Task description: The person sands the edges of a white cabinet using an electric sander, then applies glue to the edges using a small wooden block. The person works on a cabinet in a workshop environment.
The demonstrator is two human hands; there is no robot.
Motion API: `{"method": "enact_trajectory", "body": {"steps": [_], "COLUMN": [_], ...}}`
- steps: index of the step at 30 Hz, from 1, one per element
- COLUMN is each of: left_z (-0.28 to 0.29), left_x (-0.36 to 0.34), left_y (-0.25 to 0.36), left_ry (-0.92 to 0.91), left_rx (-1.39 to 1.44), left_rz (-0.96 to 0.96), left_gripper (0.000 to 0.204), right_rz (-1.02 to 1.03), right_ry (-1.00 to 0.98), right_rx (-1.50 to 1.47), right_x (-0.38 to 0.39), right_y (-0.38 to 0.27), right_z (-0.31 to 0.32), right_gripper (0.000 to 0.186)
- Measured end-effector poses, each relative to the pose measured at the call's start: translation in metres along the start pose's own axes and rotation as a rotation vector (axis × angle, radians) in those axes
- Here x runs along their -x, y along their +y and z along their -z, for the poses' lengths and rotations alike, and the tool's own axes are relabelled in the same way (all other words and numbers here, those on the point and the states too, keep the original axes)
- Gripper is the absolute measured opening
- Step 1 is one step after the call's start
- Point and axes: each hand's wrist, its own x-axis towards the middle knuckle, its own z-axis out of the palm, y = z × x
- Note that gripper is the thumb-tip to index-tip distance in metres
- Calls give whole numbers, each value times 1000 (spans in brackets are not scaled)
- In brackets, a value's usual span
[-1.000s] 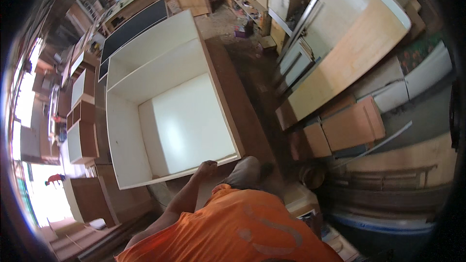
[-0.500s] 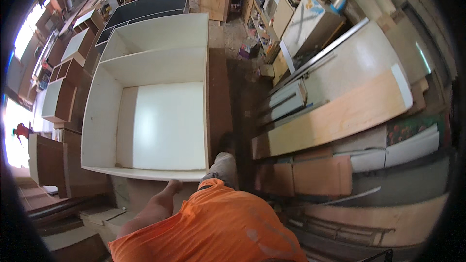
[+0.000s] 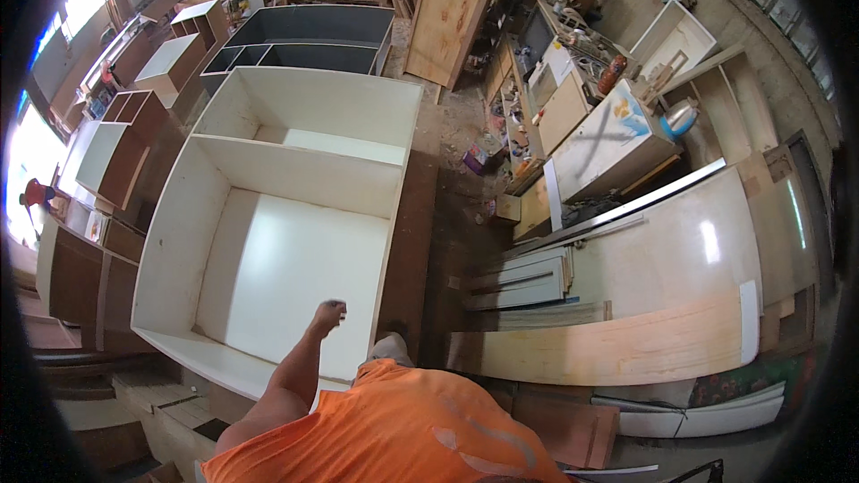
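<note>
My left hand (image 3: 329,316) is held over the inside of a large white cabinet carcass (image 3: 183,224) that lies on its back with its open front upward. The fingers are curled closed, and a small dark patch shows at them; what they hold, if anything, I cannot make out. The hand appears apart from the cabinet's pale back panel (image 3: 277,259). A white divider (image 3: 295,170) splits the cabinet into a larger near compartment and a smaller far one. My right hand is out of view.
Beyond stands a dark-lined cabinet (image 3: 313,25); brown and white box units (image 3: 116,161) line the left. Wood boards (image 3: 608,344) and white panels lie stacked at the right. A cluttered workbench (image 3: 559,80) and an upright wooden panel (image 3: 452,13) stand farther back.
My left hand has risen from beside the cabinet's near edge to over its near compartment. The view has tilted up, showing more of the workshop's far end.
</note>
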Motion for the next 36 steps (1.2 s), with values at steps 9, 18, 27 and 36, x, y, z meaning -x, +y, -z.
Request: {"method": "enact_trajectory", "body": {"steps": [9,18,27,36], "left_z": [30,27,28,7], "left_x": [-30,-64,-148,-258], "left_y": [129,146,238,255], "left_ry": [142,235,220,235], "left_rx": [65,159,122,222], "left_rz": [-39,173,241,405], "left_gripper": [36,40,40,39], "right_rz": [56,77,157,215], "right_ry": [-108,-211,-164,-1], "right_rx": [112,199,132,137], "right_x": [-76,-170,-255,-285], "right_y": [-110,-221,-417,-584], "right_z": [-29,-54,-55,-42], "right_gripper": [31,31,30,31]}}
